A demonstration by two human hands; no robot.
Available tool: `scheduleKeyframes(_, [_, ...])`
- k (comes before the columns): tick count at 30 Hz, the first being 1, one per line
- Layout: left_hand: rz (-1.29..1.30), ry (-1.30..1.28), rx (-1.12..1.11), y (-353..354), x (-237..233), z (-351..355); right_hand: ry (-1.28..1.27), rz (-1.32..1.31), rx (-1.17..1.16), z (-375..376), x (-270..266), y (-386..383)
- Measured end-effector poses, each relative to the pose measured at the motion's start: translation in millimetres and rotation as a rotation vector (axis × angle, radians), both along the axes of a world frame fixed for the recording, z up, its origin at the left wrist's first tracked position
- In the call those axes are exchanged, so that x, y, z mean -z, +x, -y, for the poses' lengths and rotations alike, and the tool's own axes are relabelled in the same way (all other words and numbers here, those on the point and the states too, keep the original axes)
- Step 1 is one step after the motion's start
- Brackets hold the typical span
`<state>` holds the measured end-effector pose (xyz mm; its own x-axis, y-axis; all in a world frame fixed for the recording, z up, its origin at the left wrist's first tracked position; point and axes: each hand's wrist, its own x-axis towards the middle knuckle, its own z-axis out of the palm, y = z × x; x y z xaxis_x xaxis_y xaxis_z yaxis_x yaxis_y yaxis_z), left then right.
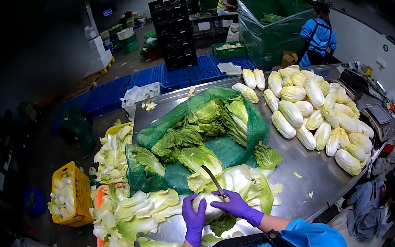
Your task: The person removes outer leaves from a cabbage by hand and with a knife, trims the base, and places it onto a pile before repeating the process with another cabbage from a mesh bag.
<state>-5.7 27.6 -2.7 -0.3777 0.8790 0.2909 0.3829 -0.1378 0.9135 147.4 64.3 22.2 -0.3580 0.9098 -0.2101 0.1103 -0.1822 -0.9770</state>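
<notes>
Both my hands wear purple gloves and meet at a napa cabbage (208,210) near the front edge of the steel table. My left hand (194,221) is wrapped round the cabbage's left side. In my right hand (237,207) is a knife (212,178), its curved dark blade pointing up and away; the same hand also rests against the cabbage. Loose outer leaves (241,183) lie around and beneath the cabbage. Beyond them, an opened green mesh sack (190,105) holds several leafy green cabbages (206,117).
Trimmed pale cabbages (313,99) are piled on the table's right, with a scale (379,115) beyond. Leaves fill an orange crate (99,238) and a yellow crate (86,192) on the left. Behind stand stacked black crates (173,33). A person in blue (318,38) stands at the back right.
</notes>
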Motion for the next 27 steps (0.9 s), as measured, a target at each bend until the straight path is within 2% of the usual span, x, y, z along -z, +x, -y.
scheduleKeyframes(7, [0.130, 0.078, -0.069, -10, 8, 1, 0.075, 0.018, -0.010, -7, 14, -7])
scheduleKeyframes(13, [0.311, 0.081, -0.111, -33, 9, 3, -0.023, 0.097, -0.060, -5, 24, -2])
scheduleKeyframes(15, [0.303, 0.070, -0.104, -34, 8, 2, 0.044, -0.013, -0.025, 1, 26, -8])
scheduleKeyframes(17, [0.258, 0.087, -0.097, -25, 11, 1, 0.017, -0.016, -0.042, 0, 16, -13])
scheduleKeyframes(19, [0.130, 0.112, -0.092, -13, 12, 0, 0.260, -0.081, -0.058, -1, 11, -17])
scheduleKeyframes(20, [0.124, 0.136, -0.109, -6, 13, -1, 0.101, -0.026, -0.106, -5, 7, -12])
scheduleKeyframes(27, [0.021, 0.230, -0.148, 12, 16, -17, -0.080, -0.008, -0.009, -17, 7, 4])
